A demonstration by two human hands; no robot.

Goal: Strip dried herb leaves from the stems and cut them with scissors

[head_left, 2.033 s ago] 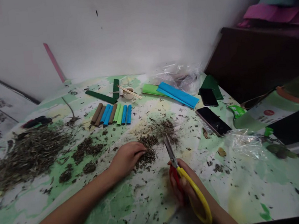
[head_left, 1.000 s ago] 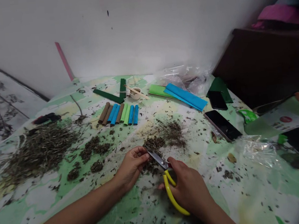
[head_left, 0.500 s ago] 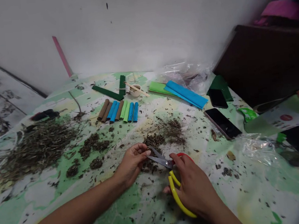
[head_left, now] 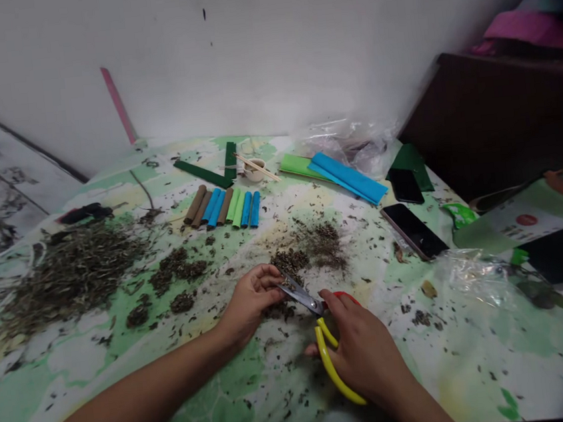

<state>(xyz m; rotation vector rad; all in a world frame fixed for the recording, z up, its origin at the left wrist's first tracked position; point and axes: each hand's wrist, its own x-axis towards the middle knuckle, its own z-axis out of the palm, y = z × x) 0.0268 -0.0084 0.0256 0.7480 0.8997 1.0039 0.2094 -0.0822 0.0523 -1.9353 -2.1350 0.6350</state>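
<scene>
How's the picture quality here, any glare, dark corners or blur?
Head view: dim light, right corners falling to black, glints on the crumpled clear plastic at right; same head view: pink bundle at upper right soft, scissors clearer.

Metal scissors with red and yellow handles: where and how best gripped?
Probably take the scissors by their curved yellow and red handles, from the near right, as the right hand does: the handles lie that way, while the parted blades point toward the left hand, making that end riskier.
</scene>
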